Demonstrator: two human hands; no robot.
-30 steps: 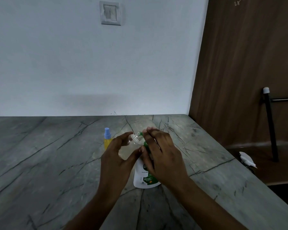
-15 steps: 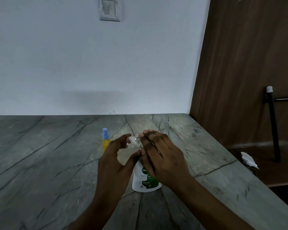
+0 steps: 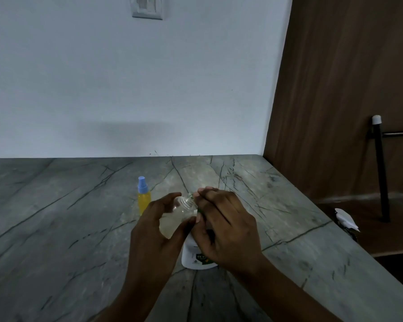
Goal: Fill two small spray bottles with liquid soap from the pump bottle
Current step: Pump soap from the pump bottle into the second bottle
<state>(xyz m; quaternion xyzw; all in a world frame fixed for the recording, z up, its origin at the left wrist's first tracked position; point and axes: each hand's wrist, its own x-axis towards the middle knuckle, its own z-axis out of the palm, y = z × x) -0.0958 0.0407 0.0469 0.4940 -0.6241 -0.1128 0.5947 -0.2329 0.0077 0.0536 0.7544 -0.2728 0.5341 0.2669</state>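
My left hand [image 3: 155, 231] grips a small clear spray bottle [image 3: 179, 212] with no cap, tilted so its threaded neck points up and right. My right hand [image 3: 223, 226] lies flat-fingered over the top of the white pump bottle [image 3: 193, 254], which stands on the grey stone counter [image 3: 68, 228]. The pump head is hidden under my right fingers, with only a bit of green showing by the clear bottle's mouth. A second small spray bottle [image 3: 144, 196], yellow with a blue sprayer cap, stands upright just behind and left of my left hand.
The counter meets a white wall at the back and ends at a brown wooden panel [image 3: 335, 89] on the right. Its right edge drops to a lower surface with a white crumpled scrap [image 3: 346, 220] and a black pole [image 3: 380, 168].
Both hands and the bottles have stayed almost where they were; the view has shifted slightly. My right fingers remain over the pump head by the clear bottle's mouth.
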